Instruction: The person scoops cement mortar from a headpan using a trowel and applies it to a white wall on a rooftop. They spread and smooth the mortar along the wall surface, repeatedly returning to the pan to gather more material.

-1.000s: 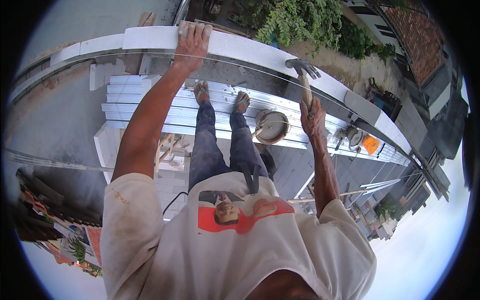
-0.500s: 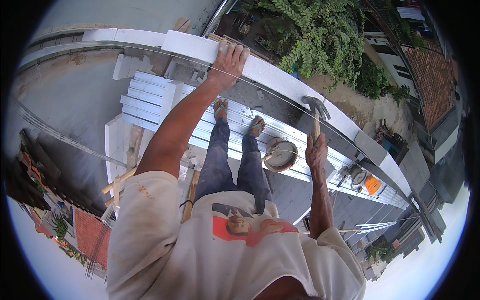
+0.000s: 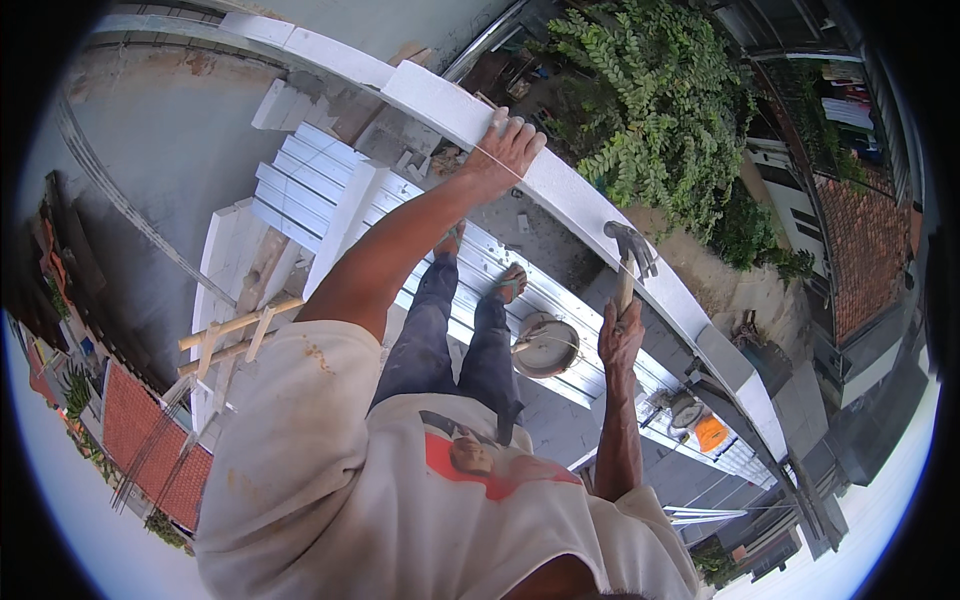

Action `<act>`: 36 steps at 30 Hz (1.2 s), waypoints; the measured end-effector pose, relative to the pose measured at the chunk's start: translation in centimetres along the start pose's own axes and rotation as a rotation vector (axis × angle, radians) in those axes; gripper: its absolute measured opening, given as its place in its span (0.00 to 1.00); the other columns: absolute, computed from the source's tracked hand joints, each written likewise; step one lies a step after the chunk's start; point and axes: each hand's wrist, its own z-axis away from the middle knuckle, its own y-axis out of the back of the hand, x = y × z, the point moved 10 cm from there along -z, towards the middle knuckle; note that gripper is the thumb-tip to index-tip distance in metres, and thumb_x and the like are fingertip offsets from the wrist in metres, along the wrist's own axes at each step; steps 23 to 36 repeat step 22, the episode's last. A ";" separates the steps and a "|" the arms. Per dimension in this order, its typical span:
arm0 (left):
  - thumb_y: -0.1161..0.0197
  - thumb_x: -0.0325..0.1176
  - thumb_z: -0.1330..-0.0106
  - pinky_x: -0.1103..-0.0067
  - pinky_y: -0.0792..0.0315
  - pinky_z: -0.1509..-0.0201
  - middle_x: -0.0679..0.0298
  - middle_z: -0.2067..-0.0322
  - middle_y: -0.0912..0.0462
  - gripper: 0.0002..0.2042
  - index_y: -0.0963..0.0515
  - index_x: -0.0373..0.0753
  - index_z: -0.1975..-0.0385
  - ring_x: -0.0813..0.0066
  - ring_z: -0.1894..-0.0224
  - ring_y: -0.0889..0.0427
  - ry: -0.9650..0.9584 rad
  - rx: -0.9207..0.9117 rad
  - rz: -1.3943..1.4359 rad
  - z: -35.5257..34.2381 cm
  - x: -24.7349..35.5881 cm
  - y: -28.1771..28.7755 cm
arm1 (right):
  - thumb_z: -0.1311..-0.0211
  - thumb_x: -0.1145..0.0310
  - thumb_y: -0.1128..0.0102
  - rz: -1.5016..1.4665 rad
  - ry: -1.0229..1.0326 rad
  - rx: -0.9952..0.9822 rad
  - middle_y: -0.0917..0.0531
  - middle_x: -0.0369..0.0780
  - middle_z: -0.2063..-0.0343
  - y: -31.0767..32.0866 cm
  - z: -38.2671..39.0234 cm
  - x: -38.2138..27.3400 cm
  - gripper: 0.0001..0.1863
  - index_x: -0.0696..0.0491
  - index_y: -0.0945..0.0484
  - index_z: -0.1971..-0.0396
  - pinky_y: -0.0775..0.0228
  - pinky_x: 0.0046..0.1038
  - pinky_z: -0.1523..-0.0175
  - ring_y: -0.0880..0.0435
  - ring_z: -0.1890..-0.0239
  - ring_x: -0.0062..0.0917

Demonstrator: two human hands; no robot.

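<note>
My left hand (image 3: 507, 155) grips the top of a long white block (image 3: 440, 105) in a narrow wall, its fingers bent over the far edge. Further right along the same wall, my right hand (image 3: 621, 335) is closed round the wooden handle of a claw hammer (image 3: 630, 250). The hammer's metal head is at the wall's top edge; I cannot tell whether it touches. A thin string runs along the near side of the wall and passes by my left hand.
Ribbed metal sheets (image 3: 300, 190) lie under my feet. A round bucket (image 3: 547, 346) of grey mix stands beside my legs; an orange object (image 3: 711, 434) lies further right. Bamboo poles (image 3: 240, 334) are at left. Beyond the wall are a leafy tree (image 3: 660, 100) and lower ground.
The view has turned, so the wall slants more steeply. The hammer head appears closer to my left hand. Both hands keep their holds.
</note>
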 end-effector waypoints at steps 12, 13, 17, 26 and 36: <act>0.42 0.35 0.29 0.50 0.50 0.19 0.64 0.48 0.25 0.22 0.27 0.40 0.35 0.63 0.36 0.29 0.087 0.045 -0.006 0.4 -0.1 0.6 | 0.23 0.57 0.41 -0.832 0.058 -0.647 0.20 0.39 0.78 3.2 8.3 -22.5 0.20 0.60 0.30 0.49 0.32 0.22 0.77 0.24 0.82 0.17; 0.42 0.35 0.28 0.50 0.51 0.19 0.65 0.48 0.25 0.22 0.27 0.41 0.35 0.64 0.36 0.29 0.112 0.047 0.019 0.4 -0.2 0.5 | 0.22 0.59 0.43 -0.851 0.228 -0.608 0.19 0.41 0.75 5.0 6.2 -26.5 0.22 0.61 0.34 0.43 0.32 0.22 0.77 0.25 0.82 0.18; 0.43 0.36 0.27 0.52 0.52 0.18 0.71 0.50 0.23 0.19 0.25 0.46 0.37 0.70 0.37 0.28 0.192 0.071 0.066 0.5 -0.6 -0.5 | 0.21 0.52 0.42 -0.602 0.527 -0.348 0.20 0.42 0.63 7.5 -6.9 -39.0 0.26 0.60 0.30 0.40 0.27 0.24 0.69 0.22 0.73 0.22; 0.42 0.40 0.25 0.52 0.55 0.16 0.72 0.42 0.24 0.23 0.30 0.50 0.31 0.73 0.31 0.31 0.171 -0.066 0.041 -0.4 -1.0 -1.1 | 0.22 0.57 0.39 0.272 0.756 -0.263 0.20 0.35 0.73 -2.4 -22.7 -50.0 0.35 0.39 0.39 0.20 0.30 0.27 0.69 0.28 0.74 0.16; 0.42 0.40 0.25 0.52 0.55 0.16 0.72 0.42 0.24 0.23 0.30 0.50 0.31 0.73 0.31 0.31 0.171 -0.066 0.041 -0.4 -1.0 -1.1 | 0.22 0.57 0.39 0.272 0.756 -0.263 0.20 0.35 0.73 -2.4 -22.7 -50.0 0.35 0.39 0.39 0.20 0.30 0.27 0.69 0.28 0.74 0.16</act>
